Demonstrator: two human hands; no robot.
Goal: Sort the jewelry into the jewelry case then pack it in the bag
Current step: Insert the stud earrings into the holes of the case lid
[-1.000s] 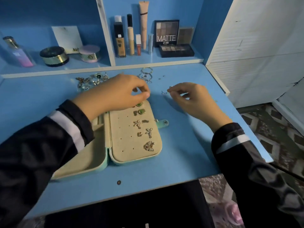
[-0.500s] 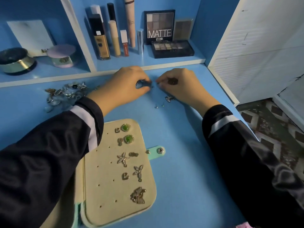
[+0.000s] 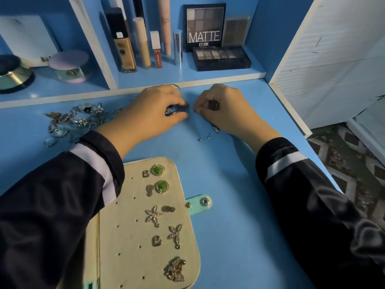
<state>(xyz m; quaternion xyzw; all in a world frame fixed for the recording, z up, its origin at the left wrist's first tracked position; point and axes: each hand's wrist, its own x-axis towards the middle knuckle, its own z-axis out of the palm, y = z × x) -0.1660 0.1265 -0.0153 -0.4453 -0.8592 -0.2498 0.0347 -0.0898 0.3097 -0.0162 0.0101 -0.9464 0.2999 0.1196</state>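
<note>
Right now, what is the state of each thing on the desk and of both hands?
Case: open, lying flat, earrings pinned on its beige panel.
Strap: unsnapped, flat on the desk.
Green earrings: pinned side by side on the panel.
Pile: loose, unsorted, left of the hands.
Studs: loose on the desk.
Left hand: pinching a small dark piece.
Right hand: fingers curled at the desk; contents unclear.
</note>
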